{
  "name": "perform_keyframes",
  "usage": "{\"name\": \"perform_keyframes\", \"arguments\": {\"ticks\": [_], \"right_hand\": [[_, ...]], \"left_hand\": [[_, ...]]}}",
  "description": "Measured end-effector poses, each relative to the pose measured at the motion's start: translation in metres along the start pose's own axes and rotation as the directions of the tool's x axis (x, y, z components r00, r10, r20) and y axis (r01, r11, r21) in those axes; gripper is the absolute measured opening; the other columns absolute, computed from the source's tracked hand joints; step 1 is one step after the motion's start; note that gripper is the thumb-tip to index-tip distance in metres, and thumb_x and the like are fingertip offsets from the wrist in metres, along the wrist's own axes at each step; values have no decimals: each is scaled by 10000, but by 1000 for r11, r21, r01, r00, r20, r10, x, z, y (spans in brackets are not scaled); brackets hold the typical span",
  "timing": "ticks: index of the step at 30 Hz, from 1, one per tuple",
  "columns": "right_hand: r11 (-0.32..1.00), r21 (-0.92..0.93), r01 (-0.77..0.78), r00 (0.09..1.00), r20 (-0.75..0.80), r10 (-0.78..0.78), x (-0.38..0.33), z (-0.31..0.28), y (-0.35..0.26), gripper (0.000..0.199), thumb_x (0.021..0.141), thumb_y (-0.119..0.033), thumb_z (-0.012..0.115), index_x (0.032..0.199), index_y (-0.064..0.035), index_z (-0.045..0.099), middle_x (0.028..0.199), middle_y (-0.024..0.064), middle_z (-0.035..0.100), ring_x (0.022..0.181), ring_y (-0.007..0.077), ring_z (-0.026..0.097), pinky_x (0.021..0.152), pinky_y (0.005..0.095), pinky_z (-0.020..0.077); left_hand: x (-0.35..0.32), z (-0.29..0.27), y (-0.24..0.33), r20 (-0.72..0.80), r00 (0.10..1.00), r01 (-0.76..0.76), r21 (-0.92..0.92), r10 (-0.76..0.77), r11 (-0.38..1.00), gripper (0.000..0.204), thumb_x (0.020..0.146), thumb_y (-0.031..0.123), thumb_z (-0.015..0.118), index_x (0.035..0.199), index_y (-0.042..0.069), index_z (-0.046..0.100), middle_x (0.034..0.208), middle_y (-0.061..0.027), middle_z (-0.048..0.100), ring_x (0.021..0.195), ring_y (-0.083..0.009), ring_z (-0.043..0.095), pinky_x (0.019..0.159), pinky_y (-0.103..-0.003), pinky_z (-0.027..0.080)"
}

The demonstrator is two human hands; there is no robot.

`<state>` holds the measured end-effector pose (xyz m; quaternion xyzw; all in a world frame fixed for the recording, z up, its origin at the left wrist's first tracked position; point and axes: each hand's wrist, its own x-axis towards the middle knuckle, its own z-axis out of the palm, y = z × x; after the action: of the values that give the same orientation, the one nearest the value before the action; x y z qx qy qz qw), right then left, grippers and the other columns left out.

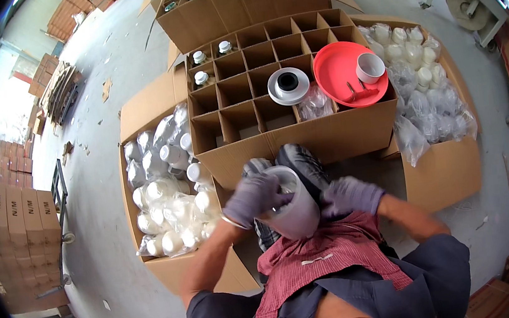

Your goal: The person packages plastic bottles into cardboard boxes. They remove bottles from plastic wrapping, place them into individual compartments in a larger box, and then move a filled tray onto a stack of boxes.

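Observation:
A translucent white plastic container (301,213) with a wide open mouth is tilted over my lap. My left hand (250,200), in a purple-grey glove, grips its left rim, the fingers reaching over the inside. What lies inside the container is hard to make out. Just right of it hovers my gloved right hand (351,195), blurred by motion, so its fingers are unclear. Before me stands a divided cardboard carton (303,144), with several white-capped bottles (201,78) in its far left cells. On its right side rest a red plastic basin (338,74) and a white cup (370,67).
Left of the carton, an open box holds bagged white bottles (161,195); another at right holds more bagged bottles (426,70). A white dish with a black ring (288,81) sits on the dividers. Beyond is another carton (237,7); stacked boxes (18,230) stand far left.

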<state>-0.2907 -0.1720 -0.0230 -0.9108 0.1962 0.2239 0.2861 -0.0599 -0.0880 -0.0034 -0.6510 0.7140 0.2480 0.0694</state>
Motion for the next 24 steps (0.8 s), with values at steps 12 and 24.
{"name": "perform_keyframes", "arguments": {"ticks": [12,24], "right_hand": [[899,-430,87,775,-538,-333,198,-161,160,671,700,-139,744,1313,-264,501,1252,142,497,1099,364,551,942,451,477],[797,-89,597,193,-949,-250,104,-128,-17,434,950,-371,536,1226,-37,511,949,181,610,800,285,646,701,364,534]], "left_hand": [[21,22,-2,-461,886,-93,-284,-51,954,426,906,501,540,994,117,704,872,-158,657,814,-314,655,749,-406,520],[39,-31,18,-618,687,-680,-732,-383,-39,704,934,580,481,1392,48,417,1397,-130,451,1271,-248,470,1063,-396,382]]}}
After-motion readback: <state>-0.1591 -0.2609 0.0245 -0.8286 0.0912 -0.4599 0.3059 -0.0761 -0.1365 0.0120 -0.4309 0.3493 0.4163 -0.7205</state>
